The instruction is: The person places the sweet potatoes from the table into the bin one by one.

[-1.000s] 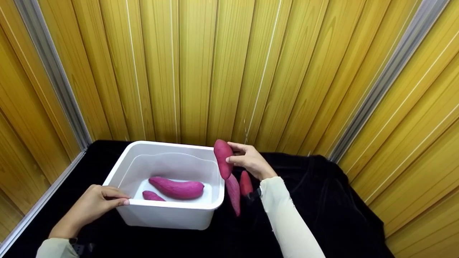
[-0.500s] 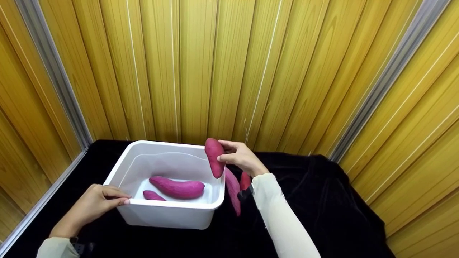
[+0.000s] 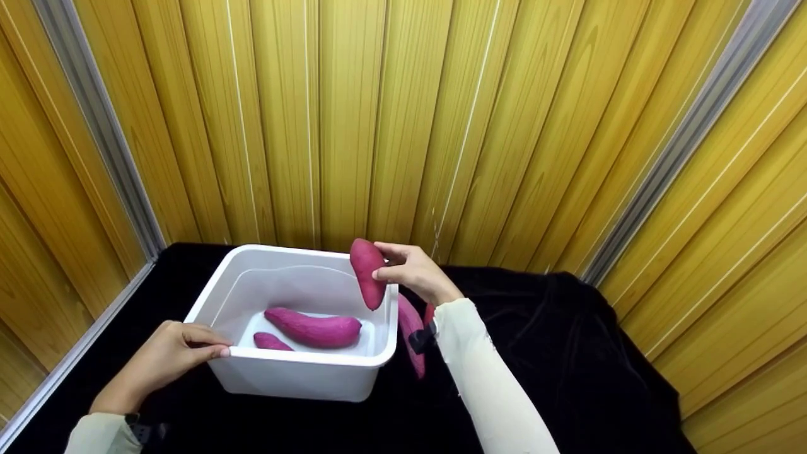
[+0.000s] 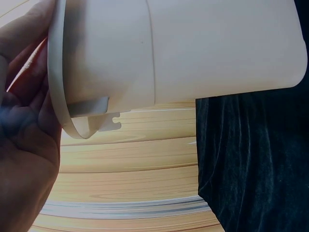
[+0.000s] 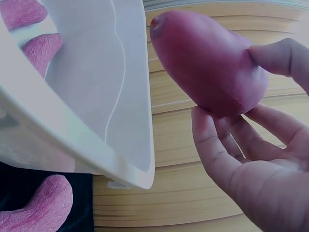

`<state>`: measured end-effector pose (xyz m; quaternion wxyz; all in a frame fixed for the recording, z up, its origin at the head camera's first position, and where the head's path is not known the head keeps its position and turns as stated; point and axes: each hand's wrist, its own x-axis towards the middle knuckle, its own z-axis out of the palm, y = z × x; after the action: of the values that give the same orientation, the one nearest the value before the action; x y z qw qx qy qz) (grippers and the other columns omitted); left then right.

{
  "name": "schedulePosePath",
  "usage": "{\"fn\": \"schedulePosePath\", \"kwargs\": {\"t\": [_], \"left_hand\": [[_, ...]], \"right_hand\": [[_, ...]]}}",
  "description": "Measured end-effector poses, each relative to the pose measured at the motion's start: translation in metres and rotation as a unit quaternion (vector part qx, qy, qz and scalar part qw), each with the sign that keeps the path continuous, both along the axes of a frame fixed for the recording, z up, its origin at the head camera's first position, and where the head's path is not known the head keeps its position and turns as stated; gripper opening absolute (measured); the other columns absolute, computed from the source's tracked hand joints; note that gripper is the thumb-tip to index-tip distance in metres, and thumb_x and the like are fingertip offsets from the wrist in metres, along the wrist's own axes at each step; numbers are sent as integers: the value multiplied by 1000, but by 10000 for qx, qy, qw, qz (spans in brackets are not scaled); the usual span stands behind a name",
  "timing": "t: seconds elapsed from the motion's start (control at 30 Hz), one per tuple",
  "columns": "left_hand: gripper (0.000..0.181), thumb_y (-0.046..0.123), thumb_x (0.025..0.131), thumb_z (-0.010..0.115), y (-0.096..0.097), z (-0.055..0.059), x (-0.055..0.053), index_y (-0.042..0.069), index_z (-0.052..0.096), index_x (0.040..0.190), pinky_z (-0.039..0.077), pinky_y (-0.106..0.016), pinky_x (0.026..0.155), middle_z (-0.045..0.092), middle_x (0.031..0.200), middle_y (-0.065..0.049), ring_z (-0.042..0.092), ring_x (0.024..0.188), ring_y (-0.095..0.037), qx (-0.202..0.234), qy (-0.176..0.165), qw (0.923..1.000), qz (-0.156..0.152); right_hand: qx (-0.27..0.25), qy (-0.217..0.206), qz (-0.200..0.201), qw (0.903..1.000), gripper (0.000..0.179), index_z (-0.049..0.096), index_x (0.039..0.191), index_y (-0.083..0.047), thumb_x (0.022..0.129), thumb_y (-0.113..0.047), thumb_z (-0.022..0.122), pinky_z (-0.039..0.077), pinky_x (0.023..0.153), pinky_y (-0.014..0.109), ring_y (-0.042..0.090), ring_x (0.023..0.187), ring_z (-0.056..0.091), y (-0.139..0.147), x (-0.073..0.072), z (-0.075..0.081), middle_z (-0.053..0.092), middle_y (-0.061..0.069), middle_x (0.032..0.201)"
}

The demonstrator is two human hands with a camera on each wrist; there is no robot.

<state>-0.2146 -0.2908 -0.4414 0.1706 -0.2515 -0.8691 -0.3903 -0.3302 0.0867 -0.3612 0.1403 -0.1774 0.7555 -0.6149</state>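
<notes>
My right hand [image 3: 423, 273] pinches a red-skinned sweet potato [image 3: 367, 272] between thumb and fingertips. It is tilted, held over the right side of a white plastic bin [image 3: 296, 378], its lower end inside the rim's outline. In the right wrist view the fingers [image 5: 212, 150] support it from one side, with the thumb on the other. My left hand [image 3: 170, 356] grips the bin's rim at the near left corner. Two purple sweet potatoes lie on the bin floor, a long one [image 3: 315, 329] and a smaller one [image 3: 271, 341] partly hidden by the near wall.
Right of the bin, another purple sweet potato [image 3: 413, 343] lies on the black cloth [image 3: 567, 372]. A red one [image 3: 429, 313] beside it is mostly hidden by my right wrist. Yellow wood-patterned panels [image 3: 353, 126] stand behind and at both sides.
My right hand has carried the red sweet potato left, from the bin's right edge to over its inside. The left hand has kept its hold on the rim.
</notes>
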Motion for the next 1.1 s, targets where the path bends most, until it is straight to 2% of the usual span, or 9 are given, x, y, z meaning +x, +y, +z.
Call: {"fn": "schedulePosePath", "kwargs": {"t": [0.73, 1.1], "left_hand": [[6, 8, 74, 81, -1, -1, 2, 9, 79, 79, 46, -5, 65, 75, 78, -5, 60, 79, 9, -16, -87, 9999, 53], [8, 5, 72, 81, 0, -4, 2, 10, 79, 79, 45, -6, 63, 75, 76, -4, 60, 77, 9, 61, 87, 9999, -13]], "right_hand": [[150, -56, 40, 9999, 65, 47, 140, -1, 78, -2, 68, 53, 90, 32, 18, 103, 64, -11, 0, 2, 63, 19, 123], [171, -43, 35, 9998, 67, 45, 141, 0, 78, -3, 68, 53, 89, 32, 19, 104, 64, -12, 1, 1, 61, 19, 127]]}}
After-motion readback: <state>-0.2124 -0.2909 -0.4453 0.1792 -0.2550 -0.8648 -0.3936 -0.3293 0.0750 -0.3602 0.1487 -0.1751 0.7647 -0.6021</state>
